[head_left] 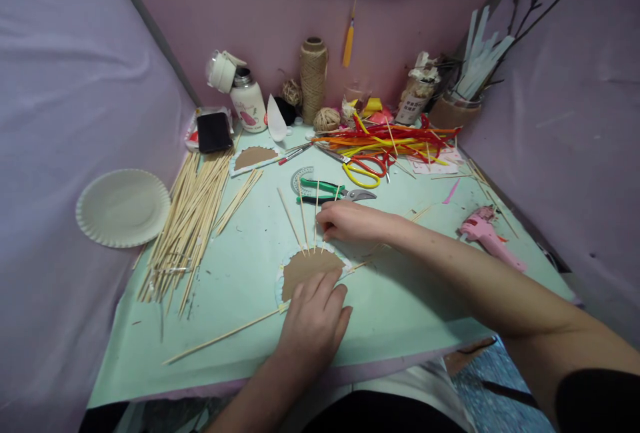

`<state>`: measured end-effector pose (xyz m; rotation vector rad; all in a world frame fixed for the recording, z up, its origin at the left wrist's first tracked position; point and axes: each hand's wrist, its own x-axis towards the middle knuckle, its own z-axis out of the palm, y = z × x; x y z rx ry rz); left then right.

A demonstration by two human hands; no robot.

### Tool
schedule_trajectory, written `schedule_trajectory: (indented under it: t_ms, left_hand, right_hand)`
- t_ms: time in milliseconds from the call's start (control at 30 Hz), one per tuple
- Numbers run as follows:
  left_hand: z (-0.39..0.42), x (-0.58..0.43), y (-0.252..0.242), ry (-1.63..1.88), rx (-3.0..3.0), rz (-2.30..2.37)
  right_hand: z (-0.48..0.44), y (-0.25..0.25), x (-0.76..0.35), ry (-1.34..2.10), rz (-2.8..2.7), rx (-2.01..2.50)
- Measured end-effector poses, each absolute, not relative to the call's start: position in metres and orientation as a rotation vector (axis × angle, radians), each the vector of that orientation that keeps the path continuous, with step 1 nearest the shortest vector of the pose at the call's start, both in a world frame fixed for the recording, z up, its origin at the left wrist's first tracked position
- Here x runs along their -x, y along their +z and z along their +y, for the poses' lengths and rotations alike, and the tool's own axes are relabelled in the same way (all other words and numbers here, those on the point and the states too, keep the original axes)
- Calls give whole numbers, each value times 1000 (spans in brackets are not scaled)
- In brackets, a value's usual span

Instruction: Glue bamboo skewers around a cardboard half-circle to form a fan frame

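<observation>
On a clock face centred on the near cardboard half-disc (297, 277), a white plate (123, 207) is seen at ten o'clock, with a loose bundle of sticks (193, 219) spread between them. A long stick (220, 337) is laid out toward eight o'clock. At eleven, a second half-disc (255, 157) is placed farther back. The near half-disc is set on the green tabletop (240, 279), and its lower edge is covered at six o'clock by the left hand (316, 316), laid flat with fingers slightly spread. From its curved upper edge, four thin sticks (303, 219) are fanned outward between eleven and one. Green-handled shears (327, 187) are positioned near twelve. At one o'clock the right hand (347, 219) is held beside the rightmost thin sticks, fingertips drawn narrow; whether one is gripped cannot be told. Coloured strips (400, 143) are heaped beyond, also toward one. A pink glue gun (490, 239) is seen between two and three.
</observation>
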<state>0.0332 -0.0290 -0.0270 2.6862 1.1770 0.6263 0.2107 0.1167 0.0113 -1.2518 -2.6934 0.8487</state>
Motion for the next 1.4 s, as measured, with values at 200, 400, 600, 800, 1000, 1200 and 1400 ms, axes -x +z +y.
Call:
schedule_trajectory:
  t_ms: [200, 400, 600, 800, 1000, 1200, 1400]
  left_hand:
    - [-29, -34, -25, 608, -2681, 1184]
    - [-29, -32, -25, 591, -2672, 1175]
    - [-30, -34, -24, 579, -2662, 1187]
    - [-34, -31, -18, 688, -2651, 1343]
    - [-23, -16, -11, 493, -2511, 1741]
    - [-11, -11, -10, 451, -2415, 1717]
    - [-12, -12, -9, 540, -2411, 1688]
  right_hand:
    - [118, 11, -210, 846, -2703, 1267]
    - [117, 15, -209, 852, -2680, 1298]
    - [104, 27, -216, 878, -2539, 1284]
    - [73, 36, -243, 778, -2286, 1362]
    - [52, 36, -271, 744, -2144, 1477]
    - [55, 19, -261, 829, -2070, 1529]
    - [55, 5, -234, 959, -2022, 1524]
